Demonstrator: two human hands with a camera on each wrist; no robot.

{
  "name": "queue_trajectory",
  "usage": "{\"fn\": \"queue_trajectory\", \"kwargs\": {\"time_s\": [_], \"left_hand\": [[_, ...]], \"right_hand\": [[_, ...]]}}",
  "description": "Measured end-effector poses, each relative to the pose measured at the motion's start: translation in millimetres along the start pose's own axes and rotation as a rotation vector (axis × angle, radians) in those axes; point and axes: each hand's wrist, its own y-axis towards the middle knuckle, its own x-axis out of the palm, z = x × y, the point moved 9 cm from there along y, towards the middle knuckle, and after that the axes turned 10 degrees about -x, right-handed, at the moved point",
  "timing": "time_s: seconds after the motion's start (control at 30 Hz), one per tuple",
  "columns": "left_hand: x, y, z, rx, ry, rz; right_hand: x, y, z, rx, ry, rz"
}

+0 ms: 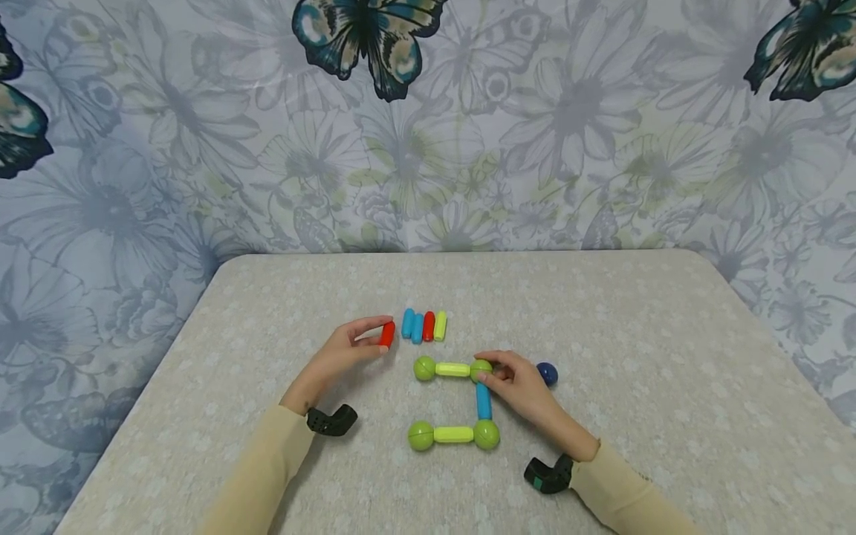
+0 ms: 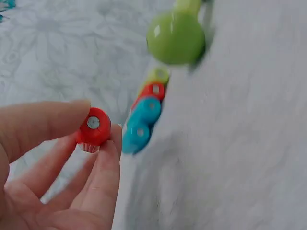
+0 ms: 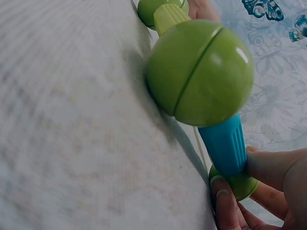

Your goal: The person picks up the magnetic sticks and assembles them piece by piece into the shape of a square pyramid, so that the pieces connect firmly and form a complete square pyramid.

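My left hand (image 1: 341, 345) pinches a short red magnetic rod (image 1: 387, 334) between thumb and fingers, above the table. In the left wrist view, a round metal tip shows on the end of that red rod (image 2: 94, 127). My right hand (image 1: 524, 386) grips the green ball (image 1: 481, 369) at the far right corner of a joined shape. From this ball a yellow-green rod (image 1: 452, 369) runs left to another green ball (image 1: 424, 368). A blue rod (image 1: 484, 401) runs toward me to a near green ball (image 1: 487, 435), which joins a second yellow-green rod (image 1: 454, 435) and green ball (image 1: 421, 436).
Beyond the shape, two blue rods (image 1: 408, 324), a red rod (image 1: 429, 326) and a yellow-green rod (image 1: 440, 325) lie side by side. A dark blue ball (image 1: 548, 374) sits right of my right hand. The table (image 1: 635, 312) meets a flower-patterned backdrop (image 1: 461, 163) behind.
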Motion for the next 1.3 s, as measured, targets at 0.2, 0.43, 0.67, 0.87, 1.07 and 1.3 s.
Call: {"fn": "queue_trajectory", "kwargs": {"time_s": [0.2,0.43,0.67,0.87,1.07,1.3], "left_hand": [[19.7,-22.0,-13.7,-0.030,-0.227,-0.124],[44.7,-37.7,-22.9,-0.096,-0.326,-0.139],[65.6,-45.8,-31.7,-0.168,-0.280,-0.098],[78.4,-46.3,-34.1,-0.189,-0.292,-0.079],[81.7,-47.2,-30.4,-0.183,-0.244,-0.020],[81.1,-47.3,-27.4,-0.153,-0.147,0.033]], "right_hand": [[1.5,0.0,0.3,0.006,0.005,-0.009],[-0.4,0.7,1.0,0.008,-0.029,-0.004],[1.2,1.0,0.2,0.007,-0.004,-0.010],[0.3,0.5,0.7,0.005,-0.009,-0.009],[-0.2,0.5,1.1,0.015,-0.011,-0.014],[0.2,1.5,2.7,0.017,-0.026,-0.014]]}}
